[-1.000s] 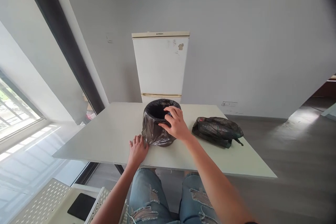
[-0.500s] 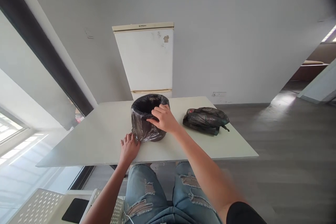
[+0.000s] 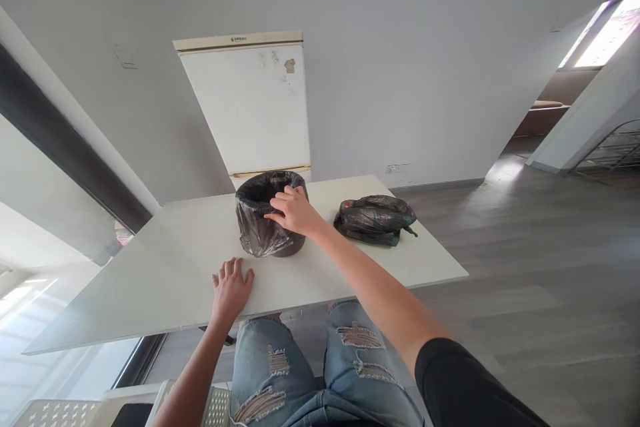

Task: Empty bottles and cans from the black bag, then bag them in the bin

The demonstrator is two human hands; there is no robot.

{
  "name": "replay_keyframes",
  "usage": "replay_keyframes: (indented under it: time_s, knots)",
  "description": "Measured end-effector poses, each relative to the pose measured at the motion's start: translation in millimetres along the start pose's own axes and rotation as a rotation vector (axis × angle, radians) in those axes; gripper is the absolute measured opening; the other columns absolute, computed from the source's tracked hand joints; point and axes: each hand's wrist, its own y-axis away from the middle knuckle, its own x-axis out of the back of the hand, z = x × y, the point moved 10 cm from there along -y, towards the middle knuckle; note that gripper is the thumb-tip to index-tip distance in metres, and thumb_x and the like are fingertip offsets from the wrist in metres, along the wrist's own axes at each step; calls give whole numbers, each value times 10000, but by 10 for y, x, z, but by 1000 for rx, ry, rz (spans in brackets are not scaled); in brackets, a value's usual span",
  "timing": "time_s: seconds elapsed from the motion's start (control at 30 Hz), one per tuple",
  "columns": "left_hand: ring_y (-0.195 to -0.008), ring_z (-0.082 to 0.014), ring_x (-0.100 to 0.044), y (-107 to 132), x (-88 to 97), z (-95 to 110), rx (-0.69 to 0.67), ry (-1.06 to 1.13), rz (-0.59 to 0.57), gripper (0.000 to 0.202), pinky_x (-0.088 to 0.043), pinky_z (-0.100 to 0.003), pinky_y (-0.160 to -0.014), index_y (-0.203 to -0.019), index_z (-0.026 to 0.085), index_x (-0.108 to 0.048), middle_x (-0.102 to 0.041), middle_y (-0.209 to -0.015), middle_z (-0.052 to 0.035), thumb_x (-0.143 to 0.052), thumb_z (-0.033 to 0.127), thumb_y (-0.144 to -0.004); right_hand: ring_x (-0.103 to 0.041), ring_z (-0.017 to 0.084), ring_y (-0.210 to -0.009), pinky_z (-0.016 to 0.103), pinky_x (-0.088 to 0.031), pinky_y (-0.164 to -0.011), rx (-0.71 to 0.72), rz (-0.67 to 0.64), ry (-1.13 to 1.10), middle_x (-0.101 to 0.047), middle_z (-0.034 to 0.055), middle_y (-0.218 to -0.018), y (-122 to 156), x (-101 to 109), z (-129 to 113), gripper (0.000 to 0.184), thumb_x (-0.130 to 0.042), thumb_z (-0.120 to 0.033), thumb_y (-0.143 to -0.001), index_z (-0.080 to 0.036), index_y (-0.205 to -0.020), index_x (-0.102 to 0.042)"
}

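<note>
Right hand (image 3: pixel 295 211) draped over the near rim of the small bin (image 3: pixel 270 223), fingers curled onto the black liner (image 3: pixel 253 230). Left hand (image 3: pixel 231 285) flat, fingers spread, pressing the white table (image 3: pixel 165 267) close to its near edge, just short of the bin. Bin upright at mid-table, nearer the far edge. Bundled black bags (image 3: pixel 375 220) to the right, apart from the bin. Bare tabletop to the left; white fridge (image 3: pixel 250 107) behind the far edge.
</note>
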Motion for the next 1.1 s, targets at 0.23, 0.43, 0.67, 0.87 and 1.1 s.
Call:
replay_keyframes:
  time_s: [0.23,0.43,0.67,0.87,1.1]
  knots:
    - [-1425,-394,-452,-19,-88,-51,6,-21,-36,489,-324,-649,-1195,-1464,104,-524,-510,-1531,-227,-372,381,-1091,-539,276,-1045,372,-279,-864,-155,-168,49,-702,90,-979,-402,-270,1012,360,-567,-485,-1086,-175,-951,-689]
    - [-1431,-402,-450,-5,-73,-25,8,-48,-39,493,-319,-657,-1198,-1481,98,-525,-510,-1544,-237,-375,366,-1095,-546,361,-1159,460,-330,-963,-342,-233,129,-739,173,-1170,-275,-122,2090,333,-553,-447,-1075,-166,-1069,-731]
    - [-1453,-410,-438,-10,-90,-43,-2,-32,-8,499,-319,-671,-1199,-1489,98,-516,-508,-1540,-237,-372,363,-1092,-544,418,-1188,544,-371,-999,-504,-306,222,-728,196,-1111,316,310,3099,453,-449,-517,-1083,-160,-1074,-729]
    - [-1421,-415,-459,-17,-122,-47,-14,-29,9,498,-329,-674,-1184,-1464,92,-537,-518,-1521,-240,-374,363,-1079,-543,430,-1230,564,-398,-1012,-522,-362,273,-725,187,-1101,712,563,3339,468,-437,-562,-1060,-183,-1059,-712]
    - [-1422,-414,-455,-20,-138,-63,-11,-29,-10,515,-317,-677,-1185,-1471,97,-521,-510,-1528,-236,-337,386,-1085,-535,438,-1241,607,-406,-1023,-556,-356,308,-702,215,-1195,947,759,3336,501,-426,-583,-1043,-170,-1109,-701]
